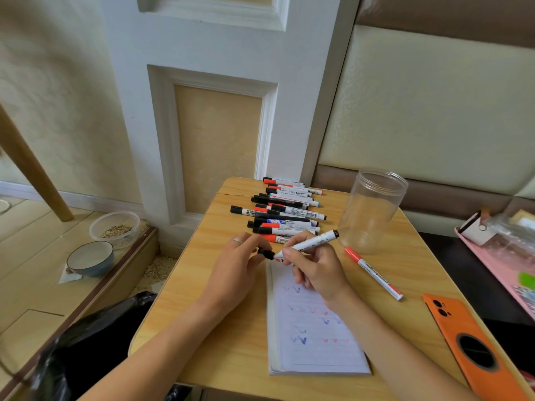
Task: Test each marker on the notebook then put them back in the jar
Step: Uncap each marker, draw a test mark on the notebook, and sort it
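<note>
Two hands work a black-capped marker over a lined notebook on a small wooden table.

The rounded-corner, light wood-grain table (220, 299) carries everything: a white ruled paper notebook (315, 342) with blue and red scribbles lies flat near the front edge; a clear, ribbed-rim cylindrical plastic jar (373, 209) stands upright at the back right, nothing visible inside; a loose heap of slim white-barrelled markers with black and red caps (286, 209) lies at the back; a single red-capped marker (373, 273) rests between jar and notebook. The right hand (318, 267) curls around a white marker barrel (312, 243), while the left hand (237, 264) pinches its small black cap (265, 253) at the tip.
</note>
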